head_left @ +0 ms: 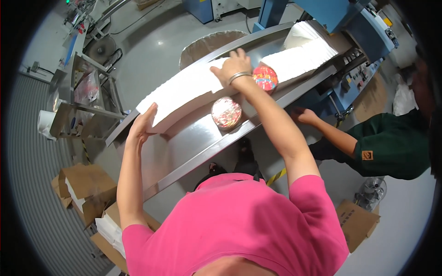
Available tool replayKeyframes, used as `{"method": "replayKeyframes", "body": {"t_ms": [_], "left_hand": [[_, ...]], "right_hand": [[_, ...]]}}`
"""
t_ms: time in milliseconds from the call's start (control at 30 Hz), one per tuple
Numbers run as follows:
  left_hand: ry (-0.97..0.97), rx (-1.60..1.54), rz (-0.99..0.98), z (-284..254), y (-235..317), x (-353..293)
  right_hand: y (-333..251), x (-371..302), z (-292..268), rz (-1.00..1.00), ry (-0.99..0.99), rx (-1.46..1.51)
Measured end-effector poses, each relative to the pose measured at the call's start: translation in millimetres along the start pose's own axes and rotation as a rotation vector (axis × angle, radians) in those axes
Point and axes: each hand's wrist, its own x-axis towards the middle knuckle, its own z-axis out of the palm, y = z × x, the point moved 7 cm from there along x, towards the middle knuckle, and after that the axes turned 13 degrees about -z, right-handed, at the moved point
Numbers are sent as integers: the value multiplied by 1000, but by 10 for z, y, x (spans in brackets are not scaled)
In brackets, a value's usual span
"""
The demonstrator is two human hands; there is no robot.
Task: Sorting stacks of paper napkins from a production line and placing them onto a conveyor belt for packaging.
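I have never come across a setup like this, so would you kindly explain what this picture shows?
There is no robot here, just a person's two bare hands. The single picture comes from a wide fisheye camera on that person's head, looking down, so straight edges bend.

A long metal trough runs across the view. In it lies a long row of white sheets, with a second white stack farther right. Two round, colourfully patterned pieces are there too: a paler one and a redder one.

The left hand touches the row's left end; the right hand rests near its right end. How firmly they grip is unclear.

The green sleeve belongs to someone else.
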Motion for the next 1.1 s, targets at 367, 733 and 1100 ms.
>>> {"method": "replayKeyframes", "body": {"t_ms": [367, 733, 1100], "left_hand": [[-54, 272, -41, 287, 122, 129], [-20, 234, -20, 272, 139, 94], [15, 148, -40, 169, 49, 108]], "right_hand": [[-102, -822, -322, 54, 262, -302], [-602, -1482, 57, -71, 309, 202], [1132, -243, -1043, -51, 591, 233]]}}
